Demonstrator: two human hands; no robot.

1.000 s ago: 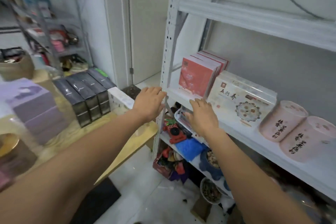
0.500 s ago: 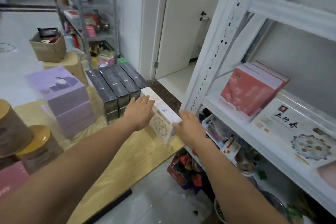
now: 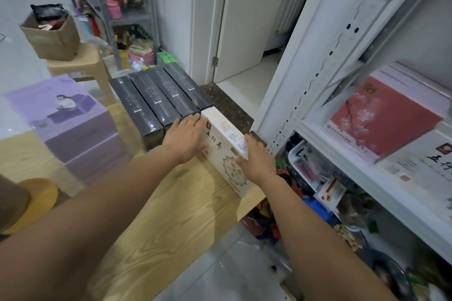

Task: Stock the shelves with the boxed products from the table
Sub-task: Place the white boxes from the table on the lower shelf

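Note:
A cream box with dark characters and a round pattern stands on its edge at the right end of the wooden table. My left hand presses flat against its left face with the fingers stretched out. My right hand grips its right side, thumb on the front face and fingers hidden behind. To the right, on the white shelf, stand a red box and a matching cream box.
Several long black boxes lie side by side just behind the cream box. Stacked purple boxes and a yellow-lidded tin sit at the table's left. The rack's lower shelf is full of clutter. A cardboard box rests on a stool.
Both hands left the shelf and swung left to the table. They closed in on the cream box, and my right hand now grips its right side.

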